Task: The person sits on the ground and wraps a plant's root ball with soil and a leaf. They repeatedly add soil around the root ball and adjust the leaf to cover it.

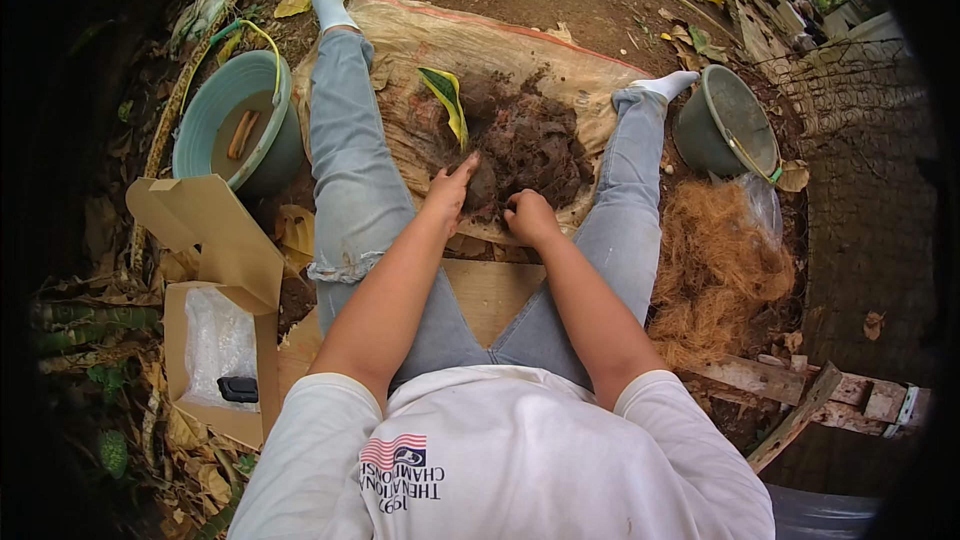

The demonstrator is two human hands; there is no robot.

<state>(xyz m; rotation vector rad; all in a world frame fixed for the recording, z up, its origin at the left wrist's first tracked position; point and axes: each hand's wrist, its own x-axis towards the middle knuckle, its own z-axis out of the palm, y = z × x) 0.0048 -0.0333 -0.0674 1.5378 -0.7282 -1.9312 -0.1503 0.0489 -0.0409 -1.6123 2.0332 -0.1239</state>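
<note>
A snake plant leaf [452, 106] with yellow edges stands up from a dark, soil-covered lump [482, 184] on a woven plastic sack [405, 30]. My left hand [450, 191] is against the left side of this lump, fingers extended and apart. A heap of dark soil mixed with coir fibre [536, 142] lies just right of the leaf. At the heap's near edge is my right hand [529, 216], its fingers curled down into the dark material; whether they grip anything is hidden. The leaf's base is covered by the dark material.
To the left stand a green bucket [281, 142] holding water and brownish pieces, and an open cardboard box [266, 360] with bubble wrap. At the right are a grey bucket [694, 127], loose coir fibre [712, 270], wire netting [862, 165] and wooden planks [757, 379]. My legs flank the sack.
</note>
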